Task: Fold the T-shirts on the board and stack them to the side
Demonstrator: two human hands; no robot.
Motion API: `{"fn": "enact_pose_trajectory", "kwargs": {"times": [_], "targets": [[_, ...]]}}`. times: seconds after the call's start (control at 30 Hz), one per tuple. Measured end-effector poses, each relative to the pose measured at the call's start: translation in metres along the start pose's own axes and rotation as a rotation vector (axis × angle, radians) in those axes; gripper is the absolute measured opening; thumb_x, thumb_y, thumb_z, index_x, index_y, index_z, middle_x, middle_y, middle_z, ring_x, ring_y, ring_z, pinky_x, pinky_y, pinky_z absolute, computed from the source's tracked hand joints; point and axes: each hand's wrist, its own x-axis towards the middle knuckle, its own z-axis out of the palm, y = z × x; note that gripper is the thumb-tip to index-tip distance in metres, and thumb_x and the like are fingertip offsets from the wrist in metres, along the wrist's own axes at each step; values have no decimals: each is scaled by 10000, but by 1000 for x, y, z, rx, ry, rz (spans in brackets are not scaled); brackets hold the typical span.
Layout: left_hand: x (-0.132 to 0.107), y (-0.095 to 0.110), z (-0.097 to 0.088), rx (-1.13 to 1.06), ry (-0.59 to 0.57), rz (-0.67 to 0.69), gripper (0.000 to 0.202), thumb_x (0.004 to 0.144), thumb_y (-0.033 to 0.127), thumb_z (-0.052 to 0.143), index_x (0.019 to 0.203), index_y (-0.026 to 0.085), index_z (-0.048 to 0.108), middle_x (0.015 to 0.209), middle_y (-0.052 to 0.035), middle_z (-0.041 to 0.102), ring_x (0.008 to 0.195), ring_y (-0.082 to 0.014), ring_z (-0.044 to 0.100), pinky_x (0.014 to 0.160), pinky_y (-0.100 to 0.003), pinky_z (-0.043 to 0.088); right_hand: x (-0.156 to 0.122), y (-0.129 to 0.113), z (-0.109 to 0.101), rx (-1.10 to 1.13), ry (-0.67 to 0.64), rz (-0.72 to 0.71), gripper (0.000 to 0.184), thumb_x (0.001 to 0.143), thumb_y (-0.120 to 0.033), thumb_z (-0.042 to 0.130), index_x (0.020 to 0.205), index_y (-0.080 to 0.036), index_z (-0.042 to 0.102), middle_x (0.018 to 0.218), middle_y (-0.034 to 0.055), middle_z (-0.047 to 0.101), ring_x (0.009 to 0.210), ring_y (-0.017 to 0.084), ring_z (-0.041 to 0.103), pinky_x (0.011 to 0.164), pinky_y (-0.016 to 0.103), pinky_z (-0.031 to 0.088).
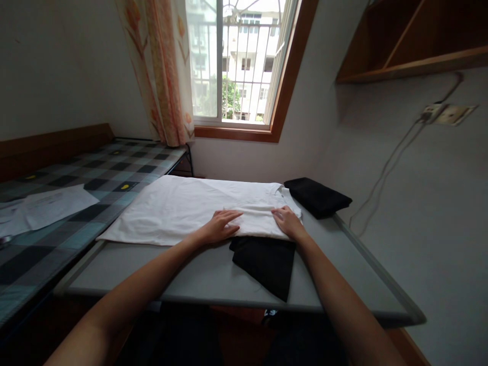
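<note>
Fingers (232,215) touched the shirt (171,208), whose length ran leftward, left hand (219,227) spread and nearer its middle; whether right hand (288,222) gripped was unclear.

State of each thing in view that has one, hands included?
White garment, laid out, lightly creased.
Left hand, resting on the white garment, fingers spread.
Right hand, fingertips on the white garment.
Near black cloth, lying flat.
Far black cloth, folded into a bundle.
Curtain, gathered aside.
Papers, lying loose.
</note>
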Motion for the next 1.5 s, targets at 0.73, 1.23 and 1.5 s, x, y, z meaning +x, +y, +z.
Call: {"fn": "enact_pose_trajectory", "kwargs": {"times": [0.73,1.23,1.5], "targets": [[-1,7,10,99,-77,51,524,943,424,466,1442,271,427,1519,-76,389,1424,-251,300,1165,-468,161,-2,-49,14,96,-6,-326,466,959,-435,396,1341,-225,560,1423,114,506,1332,262,431,1097,443,331],[-6,3,11,150,-139,-60,540,955,519,405,1434,271,442,1548,-84,330,1442,-264,257,1168,-463,163,-5,-36,14,-191,-365,-26,715,938,-649,210,1541,-265,199,1613,104,105,1477,269,79,1157,560,64],[-11,-35,-8,276,9,-255,532,950,518,384,1400,257,492,1537,-96,355,1432,-315,264,1146,-522,184,-7,-35,13,-187,-346,-37,697,951,-620,214,1540,-246,210,1610,114,120,1478,262,79,1157,556,70]]}}
